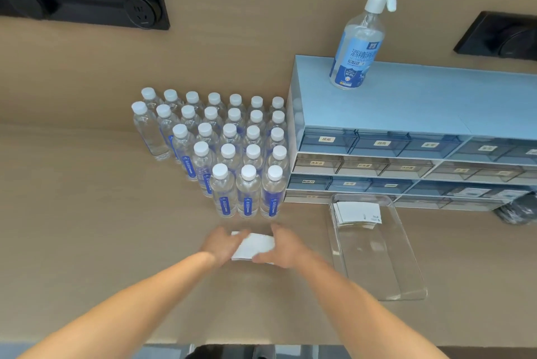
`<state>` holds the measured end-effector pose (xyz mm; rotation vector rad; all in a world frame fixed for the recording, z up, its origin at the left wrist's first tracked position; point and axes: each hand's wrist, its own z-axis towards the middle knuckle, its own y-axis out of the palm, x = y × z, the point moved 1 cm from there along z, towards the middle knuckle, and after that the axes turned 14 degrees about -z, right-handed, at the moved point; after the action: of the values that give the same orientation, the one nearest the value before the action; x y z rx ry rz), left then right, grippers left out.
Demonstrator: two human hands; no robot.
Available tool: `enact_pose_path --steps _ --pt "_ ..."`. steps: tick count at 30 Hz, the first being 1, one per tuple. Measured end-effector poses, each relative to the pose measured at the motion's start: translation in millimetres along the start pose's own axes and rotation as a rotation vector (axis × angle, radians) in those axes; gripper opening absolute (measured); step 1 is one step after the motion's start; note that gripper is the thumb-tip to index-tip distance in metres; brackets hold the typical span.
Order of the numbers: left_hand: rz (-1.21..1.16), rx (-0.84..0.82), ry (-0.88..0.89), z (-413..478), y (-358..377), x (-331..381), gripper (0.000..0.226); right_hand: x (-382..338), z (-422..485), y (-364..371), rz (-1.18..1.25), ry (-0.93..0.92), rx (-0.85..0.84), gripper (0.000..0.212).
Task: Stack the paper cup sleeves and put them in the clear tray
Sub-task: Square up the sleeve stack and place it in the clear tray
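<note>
My left hand [222,243] and right hand [283,246] curl around a loose bundle of cup sleeves [255,246] on the bench [101,227]. I should square its edges, then grip firmly before lifting toward the clear tray [406,280], right, holding one stack [356,213] already.

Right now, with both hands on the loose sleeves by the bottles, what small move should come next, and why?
Probably squeeze the loose sleeves into one squared stack, then lift. The left hand and right hand flank them on the counter, and they look fanned, though blurred. A neat stack already lies at the far end of the clear tray, whose near part is bare.
</note>
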<state>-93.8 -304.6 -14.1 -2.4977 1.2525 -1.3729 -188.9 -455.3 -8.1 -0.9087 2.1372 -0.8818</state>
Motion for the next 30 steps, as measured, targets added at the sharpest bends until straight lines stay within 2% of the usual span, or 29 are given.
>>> enact_pose_path --steps 1,3,4,6,10,17,22,30 --pt "0.128 -0.047 0.092 -3.6 -2.1 -0.9 0.073 -2.2 0.0 0.7 -0.102 -0.054 -0.010 0.088" --pt "0.403 -0.164 0.236 -7.8 -1.8 -3.3 0.099 -6.2 0.4 4.4 -0.255 -0.120 -0.004 0.097" --pt "0.524 -0.203 0.282 -7.8 0.5 -4.2 0.109 -7.7 1.4 6.4 -0.307 -0.138 0.009 0.094" --pt "0.683 -0.221 0.346 -4.1 4.8 -2.6 0.112 -9.8 3.1 8.0 -0.381 -0.155 0.022 0.084" --pt "0.818 -0.221 0.397 4.6 11.5 5.2 0.094 -8.6 8.6 11.3 -0.441 -0.128 0.008 0.077" --pt "0.883 -0.250 0.368 15.4 20.7 1.7 0.050 -5.7 19.0 17.2 -0.491 -0.114 0.029 0.063" --pt "0.902 -0.231 0.371 19.3 19.8 -1.0 0.042 -7.2 21.0 17.0 -0.479 -0.085 0.051 0.054" --pt "0.911 -0.233 0.427 25.7 15.4 -5.1 0.034 -9.6 17.8 27.5 -0.455 -0.034 0.100 0.055"
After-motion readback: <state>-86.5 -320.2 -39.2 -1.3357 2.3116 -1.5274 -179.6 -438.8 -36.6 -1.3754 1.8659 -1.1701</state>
